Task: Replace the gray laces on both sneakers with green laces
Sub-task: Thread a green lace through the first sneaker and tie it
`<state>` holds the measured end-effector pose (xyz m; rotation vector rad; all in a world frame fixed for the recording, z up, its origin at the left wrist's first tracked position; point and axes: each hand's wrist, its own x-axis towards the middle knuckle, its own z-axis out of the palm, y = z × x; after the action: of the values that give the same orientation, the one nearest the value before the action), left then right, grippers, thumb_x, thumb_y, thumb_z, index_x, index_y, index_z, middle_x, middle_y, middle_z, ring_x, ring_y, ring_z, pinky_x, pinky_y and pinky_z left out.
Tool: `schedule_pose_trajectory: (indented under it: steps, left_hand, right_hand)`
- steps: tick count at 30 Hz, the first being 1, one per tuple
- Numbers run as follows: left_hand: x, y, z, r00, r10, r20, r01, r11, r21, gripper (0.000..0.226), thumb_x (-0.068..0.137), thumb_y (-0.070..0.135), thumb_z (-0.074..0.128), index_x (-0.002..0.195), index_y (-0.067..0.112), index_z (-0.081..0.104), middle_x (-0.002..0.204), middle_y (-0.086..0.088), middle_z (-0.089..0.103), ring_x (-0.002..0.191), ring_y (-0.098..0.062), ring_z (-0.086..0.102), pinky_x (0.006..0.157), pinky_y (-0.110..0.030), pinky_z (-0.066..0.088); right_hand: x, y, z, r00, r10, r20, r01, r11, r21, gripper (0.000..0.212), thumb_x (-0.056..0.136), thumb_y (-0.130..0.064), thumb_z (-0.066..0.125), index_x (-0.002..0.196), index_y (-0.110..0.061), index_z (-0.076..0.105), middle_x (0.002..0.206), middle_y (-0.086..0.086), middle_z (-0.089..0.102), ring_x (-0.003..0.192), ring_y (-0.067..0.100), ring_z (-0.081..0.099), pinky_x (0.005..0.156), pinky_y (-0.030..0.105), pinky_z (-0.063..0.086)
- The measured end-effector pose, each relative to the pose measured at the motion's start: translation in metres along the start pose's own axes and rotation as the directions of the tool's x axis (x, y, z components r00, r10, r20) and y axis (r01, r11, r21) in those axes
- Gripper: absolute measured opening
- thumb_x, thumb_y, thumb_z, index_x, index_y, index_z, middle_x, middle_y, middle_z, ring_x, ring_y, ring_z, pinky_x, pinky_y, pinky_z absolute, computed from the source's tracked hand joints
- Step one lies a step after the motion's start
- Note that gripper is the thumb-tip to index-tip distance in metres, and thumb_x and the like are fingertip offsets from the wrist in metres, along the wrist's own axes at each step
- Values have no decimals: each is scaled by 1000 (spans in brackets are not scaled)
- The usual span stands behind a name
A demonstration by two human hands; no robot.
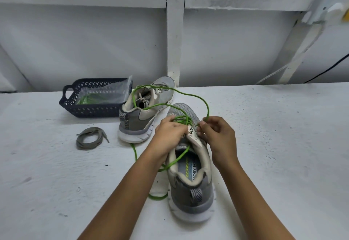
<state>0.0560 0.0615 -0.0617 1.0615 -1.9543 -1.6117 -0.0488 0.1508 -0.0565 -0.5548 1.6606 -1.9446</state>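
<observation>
White worktop [283,145], scuffed, set against a white panelled wall [75,41].

Item 1: near sneaker [190,188], gray with a white sole, standing upright at centre with its heel toward you and its toe away.
Item 2: green lace [207,107], crossed through the near sneaker's front eyelets. One long loop arcs up and over the far sneaker; another length runs through the shoe opening and trails onto the worktop on its left.
Item 3: your left grip [171,132], fingers curled over the near sneaker's left eyelet side, holding it.
Item 4: your right grip [217,135], fingertips pinching the green lace beside the tongue.
Item 5: far sneaker [139,118], matching, just behind and to the left, a pale lace in its eyelets.
Item 6: gray lace [88,137], loosely coiled on the worktop, left of both sneakers.
Item 7: dark basket [90,110], at the back left, holding a clear bag [105,92] with green inside.
</observation>
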Motion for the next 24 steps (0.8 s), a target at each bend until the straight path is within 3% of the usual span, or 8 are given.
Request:
schedule_pose_trajectory:
  steps: [4,8,15,24]
  left_hand:
    - [-1,0,0,999,12,38,-11,999,-46,21,47,44,55,48,30,70,145,5,35,131,-12,38,110,-40,31]
    - [5,-3,0,999,28,23,-26,998,-56,21,56,33,54,48,19,67,144,4,36,128,-13,42,109,-39,33]
    - [7,-6,1,1000,18,-4,-18,996,-92,21,45,38,56,50,21,69,139,6,38,125,-15,45,107,-41,35]
    - [9,-4,2,1000,1,-12,-2,996,-94,26,38,48,57,51,31,72,145,6,35,127,-17,44,108,-42,35]
  right_hand:
    - [-2,4,0,999,-35,8,36,997,-70,13,86,-2,64,80,-13,61,73,4,68,69,15,66,73,29,55]
    - [-1,5,1,998,-59,16,60,988,-141,12,85,-6,66,80,-15,62,75,4,69,72,17,67,77,35,56]
    - [-1,7,0,996,-89,29,93,967,-237,10,84,-10,67,80,-19,64,80,5,71,79,20,69,80,37,55]
    - [-3,6,0,979,-187,76,202,911,-360,9,84,-13,67,80,-20,64,76,-6,68,73,5,63,69,16,47]
